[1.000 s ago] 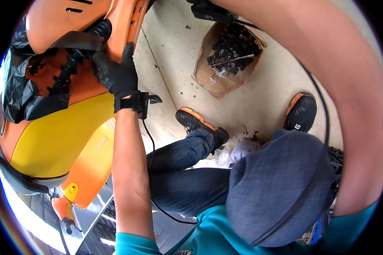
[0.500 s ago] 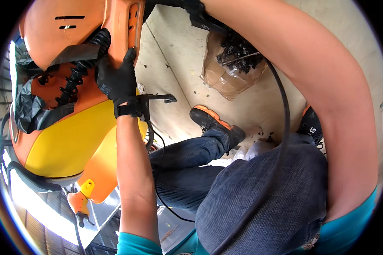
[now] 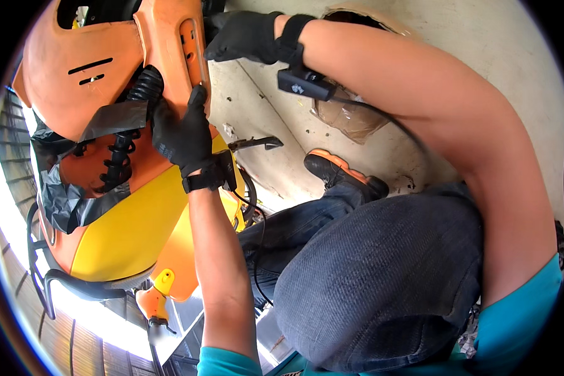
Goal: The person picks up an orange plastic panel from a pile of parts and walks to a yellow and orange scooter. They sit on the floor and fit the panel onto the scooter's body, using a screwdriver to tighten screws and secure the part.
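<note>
An orange body panel [image 3: 169,56] of an orange and yellow vehicle stands at the upper left. My left hand [image 3: 185,135], in a black glove, grips its lower edge, thumb on the outer face and fingers partly hidden behind. Beside the panel's slotted recess [image 3: 190,47], my black-gloved right hand [image 3: 244,37] has its fingers curled in at the far edge; what they hold is hidden. Left of my left hand are a black coil-spring shock absorber [image 3: 120,156] and crumpled black plastic sheet [image 3: 75,200]. A yellow panel [image 3: 125,232] lies below these.
Brown cardboard packaging [image 3: 351,122] lies on the concrete floor, partly behind my right arm. A black lever [image 3: 257,143] juts out by my left wrist. Cables run from black wrist devices [image 3: 306,84]. My shoe [image 3: 338,169] rests on the floor.
My right hand has come down into view beside the panel, and its arm now covers much of the cardboard. My left hand still grips the panel. The whole view has shifted somewhat.
</note>
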Tool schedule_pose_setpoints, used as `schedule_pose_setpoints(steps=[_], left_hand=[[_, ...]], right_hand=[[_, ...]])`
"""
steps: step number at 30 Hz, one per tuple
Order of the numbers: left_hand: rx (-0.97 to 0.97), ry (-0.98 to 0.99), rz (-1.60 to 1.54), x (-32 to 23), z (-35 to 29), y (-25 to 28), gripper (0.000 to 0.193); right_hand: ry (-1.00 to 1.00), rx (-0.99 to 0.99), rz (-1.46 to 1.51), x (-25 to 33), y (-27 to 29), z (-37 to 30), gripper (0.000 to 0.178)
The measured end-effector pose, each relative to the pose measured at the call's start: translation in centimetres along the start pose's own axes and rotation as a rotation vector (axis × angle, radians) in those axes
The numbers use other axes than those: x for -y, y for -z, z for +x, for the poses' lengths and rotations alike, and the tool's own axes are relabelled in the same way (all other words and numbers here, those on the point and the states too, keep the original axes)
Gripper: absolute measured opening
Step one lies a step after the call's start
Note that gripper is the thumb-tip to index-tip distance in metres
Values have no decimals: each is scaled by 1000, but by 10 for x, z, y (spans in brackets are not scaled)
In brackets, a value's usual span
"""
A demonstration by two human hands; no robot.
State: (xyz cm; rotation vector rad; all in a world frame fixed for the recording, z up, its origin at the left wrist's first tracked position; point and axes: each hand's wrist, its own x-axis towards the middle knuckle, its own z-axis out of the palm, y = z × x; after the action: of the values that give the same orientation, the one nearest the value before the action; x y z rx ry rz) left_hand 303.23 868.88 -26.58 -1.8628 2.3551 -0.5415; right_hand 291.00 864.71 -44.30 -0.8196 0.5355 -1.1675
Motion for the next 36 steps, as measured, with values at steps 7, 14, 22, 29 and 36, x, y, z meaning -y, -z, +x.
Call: schedule_pose_setpoints(steps=[7, 14, 22, 29, 36], left_hand=[[109, 91, 47, 1, 1, 8, 55], [51, -23, 30, 1, 3, 3, 56], [146, 81, -70, 8, 4, 9, 58], [79, 43, -4, -2, 4, 3, 55], [67, 19, 22, -1, 2, 5, 55]], right_hand=[[-226, -29, 14, 13, -7, 11, 44], [-188, 7, -169, -2, 7, 21, 65], [-53, -168, -254, 1, -1, 6, 83], [-77, -144, -276, -1, 1, 28, 81], [-38, -51, -221, -6, 5, 24, 69]])
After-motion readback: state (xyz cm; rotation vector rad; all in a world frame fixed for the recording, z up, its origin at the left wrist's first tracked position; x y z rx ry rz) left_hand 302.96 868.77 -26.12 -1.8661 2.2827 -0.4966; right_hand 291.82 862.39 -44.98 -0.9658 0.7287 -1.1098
